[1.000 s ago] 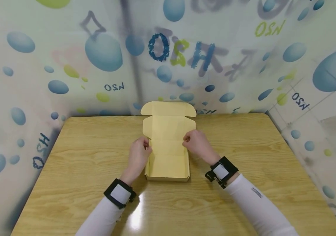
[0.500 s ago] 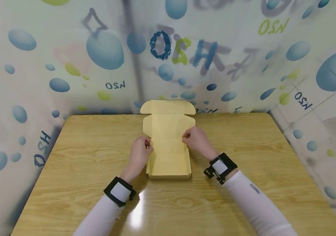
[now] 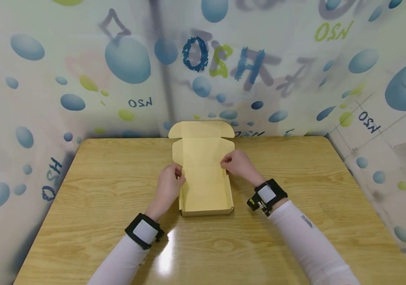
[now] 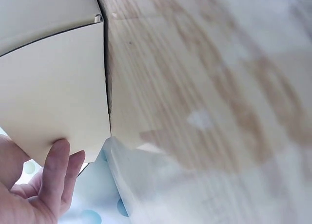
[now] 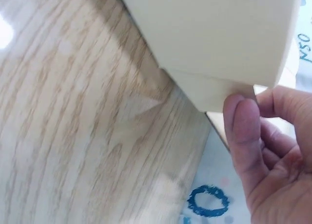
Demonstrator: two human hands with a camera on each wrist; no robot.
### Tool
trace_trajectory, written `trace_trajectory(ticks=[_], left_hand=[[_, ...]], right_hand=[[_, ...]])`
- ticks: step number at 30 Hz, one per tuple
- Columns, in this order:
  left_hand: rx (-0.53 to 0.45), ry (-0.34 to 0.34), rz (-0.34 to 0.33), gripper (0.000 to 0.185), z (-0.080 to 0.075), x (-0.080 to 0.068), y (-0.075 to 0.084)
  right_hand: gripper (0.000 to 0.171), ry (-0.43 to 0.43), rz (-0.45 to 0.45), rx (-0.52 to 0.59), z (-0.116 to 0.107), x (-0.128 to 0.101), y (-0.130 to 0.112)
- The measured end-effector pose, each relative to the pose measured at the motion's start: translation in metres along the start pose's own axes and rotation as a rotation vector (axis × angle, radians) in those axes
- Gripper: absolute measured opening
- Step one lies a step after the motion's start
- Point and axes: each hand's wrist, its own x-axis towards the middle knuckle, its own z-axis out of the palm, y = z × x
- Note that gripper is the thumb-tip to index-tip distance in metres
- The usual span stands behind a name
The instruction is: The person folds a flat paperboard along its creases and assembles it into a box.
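Cardboard box, head view: a pale yellow mailer box (image 3: 205, 186) is lying open in the middle of my wooden table (image 3: 295, 245), its lid standing up toward the far edge, just in front of the bubble-printed curtain (image 3: 81, 71).
Left hand, head view: my left hand (image 3: 168, 186) is pinching the box's left side flap near the lid fold, fingers curled onto the card.
Right hand, head view: my right hand (image 3: 236, 164) is pinching the right side flap in the same way, straight across from the left one, with the open tray lying between my hands.
Wrists, head view: I am wearing white sleeves (image 3: 306, 237) and a black strap with a camera on each wrist.
Left wrist view: my left hand (image 4: 34, 190) is showing in the lower left corner, one fingertip (image 4: 59, 151) pressing against the lower edge of a cream cardboard panel (image 4: 53, 92); the wood grain of the table (image 4: 204, 87) is filling the right side, blurred.
Right wrist view: my right hand (image 5: 268, 156) is sitting in the lower right corner, the thumb (image 5: 243, 121) lying against the edge of the cardboard flap (image 5: 214, 39), the other fingers curling behind it; the table (image 5: 73, 117) is running along the left, and a blue printed ring on the curtain (image 5: 208, 202) is showing below.
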Motion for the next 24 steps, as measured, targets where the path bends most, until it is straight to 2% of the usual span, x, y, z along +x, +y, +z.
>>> trace_trajectory(ticks=[7, 10, 13, 19, 24], left_hand=[[-0.018, -0.008, -0.023, 0.011, 0.000, -0.001, 0.000], [-0.021, -0.007, -0.025, 0.014, 0.001, 0.000, 0.000], [-0.029, -0.011, -0.036, 0.015, 0.001, 0.000, -0.001], [-0.027, -0.016, -0.068, 0.016, 0.002, 0.001, -0.001], [-0.013, -0.018, -0.051, 0.017, 0.002, 0.002, -0.002]], right_hand=[[0.018, -0.075, -0.024, 0.039, -0.004, 0.005, 0.006], [0.018, -0.079, -0.015, 0.040, -0.004, 0.007, 0.006], [0.018, -0.047, -0.007, 0.008, -0.002, 0.007, 0.005], [0.025, 0.034, -0.027, -0.140, 0.004, 0.008, -0.001], [0.027, 0.070, -0.029, -0.165, 0.008, 0.009, -0.006]])
